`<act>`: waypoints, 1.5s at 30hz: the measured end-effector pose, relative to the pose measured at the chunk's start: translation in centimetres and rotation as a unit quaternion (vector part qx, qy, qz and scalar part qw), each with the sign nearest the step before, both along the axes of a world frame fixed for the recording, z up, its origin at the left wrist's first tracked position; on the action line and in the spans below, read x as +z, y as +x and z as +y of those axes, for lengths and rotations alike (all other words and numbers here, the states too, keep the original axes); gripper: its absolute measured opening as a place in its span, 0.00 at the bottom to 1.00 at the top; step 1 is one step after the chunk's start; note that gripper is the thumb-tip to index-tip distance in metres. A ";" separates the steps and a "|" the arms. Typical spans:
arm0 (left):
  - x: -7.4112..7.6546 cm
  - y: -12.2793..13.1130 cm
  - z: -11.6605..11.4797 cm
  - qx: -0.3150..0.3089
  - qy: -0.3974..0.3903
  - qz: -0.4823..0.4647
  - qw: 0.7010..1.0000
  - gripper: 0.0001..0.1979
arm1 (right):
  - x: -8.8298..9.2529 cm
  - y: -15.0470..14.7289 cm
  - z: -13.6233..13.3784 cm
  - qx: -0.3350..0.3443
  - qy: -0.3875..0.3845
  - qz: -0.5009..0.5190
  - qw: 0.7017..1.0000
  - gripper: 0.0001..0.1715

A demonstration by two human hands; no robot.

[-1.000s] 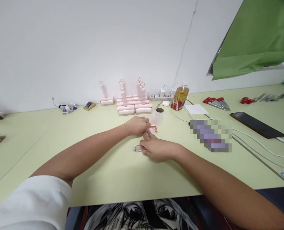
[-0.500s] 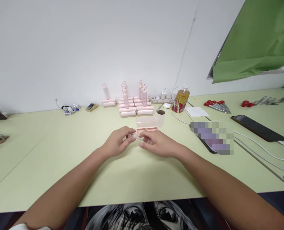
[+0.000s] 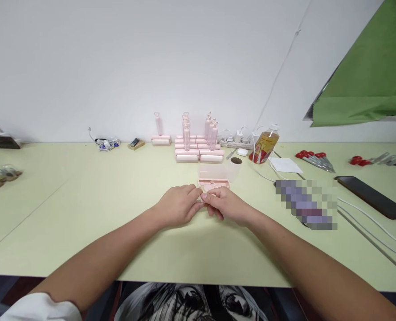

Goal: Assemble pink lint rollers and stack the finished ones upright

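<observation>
My left hand [image 3: 181, 205] and my right hand [image 3: 226, 205] meet over the table, fingertips touching. Both are closed in a pinch around a small clear plastic piece [image 3: 200, 199], mostly hidden by the fingers. Just beyond the fingertips lies an open pink case [image 3: 214, 183], its translucent lid [image 3: 213, 171] raised at the back. Beside the lid stands a pale roll [image 3: 235, 170] with a dark round opening on top.
Several pink lint rollers [image 3: 187, 153] stand in rows near the wall. On the right are a drink bottle [image 3: 265, 145], a power strip [image 3: 233, 143], a partly pixelated phone [image 3: 306, 207], a black phone [image 3: 371, 196], cables and red-ended tools [image 3: 314, 158]. A cable bundle [image 3: 106, 145] lies left.
My hands have drawn together, and the fingers now cover more of the clear piece. The pink case shows more plainly. The whole view has shifted, with the table items appearing further right.
</observation>
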State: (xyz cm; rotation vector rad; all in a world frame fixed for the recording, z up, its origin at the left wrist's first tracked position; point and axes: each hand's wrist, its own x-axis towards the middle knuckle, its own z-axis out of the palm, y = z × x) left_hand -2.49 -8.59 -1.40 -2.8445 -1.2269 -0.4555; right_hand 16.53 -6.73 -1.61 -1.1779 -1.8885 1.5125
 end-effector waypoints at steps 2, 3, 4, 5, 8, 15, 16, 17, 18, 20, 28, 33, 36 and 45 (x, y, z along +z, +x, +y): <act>-0.3 -0.2 0.2 -0.001 0.009 -0.011 1.000 0.16 | 0.1 0.2 0.1 0.022 -0.016 0.036 0.999 0.25; -0.4 -0.4 0.4 0.001 0.003 -0.033 0.999 0.16 | 0.1 0.3 0.1 0.024 -0.019 0.055 0.998 0.26; -0.4 -0.6 0.6 0.010 -0.010 -0.073 0.997 0.16 | 0.3 0.4 0.2 0.021 -0.018 0.069 0.997 0.26; -0.3 -0.8 0.8 0.025 -0.027 -0.125 0.991 0.16 | 0.5 0.5 0.2 0.014 -0.016 0.078 0.997 0.26; 0.0 -1.6 1.7 0.094 -0.077 -0.295 0.948 0.17 | 1.8 1.7 0.5 -0.065 0.057 0.046 0.995 0.25; -1.1 -2.5 2.9 0.055 -0.185 -0.405 0.894 0.24 | 3.2 7.7 4.3 -0.218 0.208 -0.358 0.884 0.23; -1.3 -2.4 2.9 0.049 -0.190 -0.412 0.890 0.25 | 2.9 8.1 4.9 -0.204 0.182 -0.394 0.878 0.21; -1.3 -2.2 2.8 0.051 -0.196 -0.419 0.885 0.27 | 2.4 8.4 5.4 -0.188 0.161 -0.420 0.873 0.20; -1.3 -2.1 2.6 0.063 -0.205 -0.422 0.881 0.26 | 2.0 8.4 5.9 -0.177 0.144 -0.439 0.869 0.18; -0.9 -2.0 2.4 0.105 -0.222 -0.406 0.880 0.20 | 1.1 8.1 6.5 -0.164 0.122 -0.464 0.862 0.14; 0.1 -2.1 2.2 0.080 -0.257 -0.422 0.866 0.11 | 1.9 9.1 6.9 -0.211 0.107 -0.461 0.856 0.19; -0.1 -1.3 1.5 0.091 -0.232 -0.434 0.866 0.25 | 3.8 6.5 3.1 -0.233 0.303 -0.265 0.885 0.15; -0.5 -0.3 0.8 0.075 -0.190 -0.415 0.887 0.26 | 3.0 2.8 0.4 -0.007 0.361 -0.157 0.919 0.14; -1.1 1.0 -0.2 -0.072 -0.238 -0.489 0.836 0.32 | 3.0 3.2 0.7 -0.115 0.377 -0.178 0.902 0.07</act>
